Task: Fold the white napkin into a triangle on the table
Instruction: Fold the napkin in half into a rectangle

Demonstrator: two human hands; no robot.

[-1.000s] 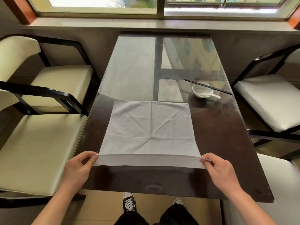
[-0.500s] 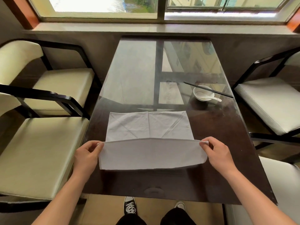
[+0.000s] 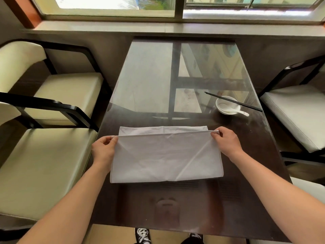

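The white napkin (image 3: pixel 165 157) lies on the dark glass-topped table (image 3: pixel 175 205), doubled over so its near half covers most of the far half. A narrow strip of the lower layer shows beyond the lifted edge. My left hand (image 3: pixel 103 150) pinches the left corner of that upper edge. My right hand (image 3: pixel 226 142) pinches the right corner. The edge is stretched taut between them, slightly above the lower layer.
A small white bowl (image 3: pixel 226 104) with a white spoon and black chopsticks (image 3: pixel 233 102) across it sits at the table's right, beyond the napkin. Cream-cushioned chairs (image 3: pixel 44 166) stand on the left and another chair (image 3: pixel 297 113) on the right. A window sill runs along the far wall.
Both hands have carried the napkin's near edge up and away from me, over the far half. The uncovered far strip has shrunk to a narrow band.
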